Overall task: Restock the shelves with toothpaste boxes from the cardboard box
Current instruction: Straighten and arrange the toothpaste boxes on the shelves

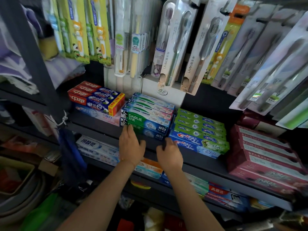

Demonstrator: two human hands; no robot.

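Shelf stock, upper tier: a stack of green DARLIE boxes (146,121), front faces reading "DARLIE", Chinese characters and "超白". To its left, red-and-blue boxes (95,97) with large white Chinese lettering. To its right, green-and-blue Crest boxes (199,135), brand name legible. Further right, maroon boxes (265,152), print too blurred to read. Hanging above: toothbrush packs (173,47), two marked "LMK", one tagged "CLEAN", one "10000".

Left hand (130,145): fingers extended, tips touching the left front end of the lowest DARLIE box; thumb spread along the shelf edge (100,129). Nothing grasped.

Right hand (169,154): fingers loosely bent, tips at the right front corner of the same box, beside the Crest stack. Whether it pinches the box cannot be determined.

The cardboard supply box cannot be identified in the head view.
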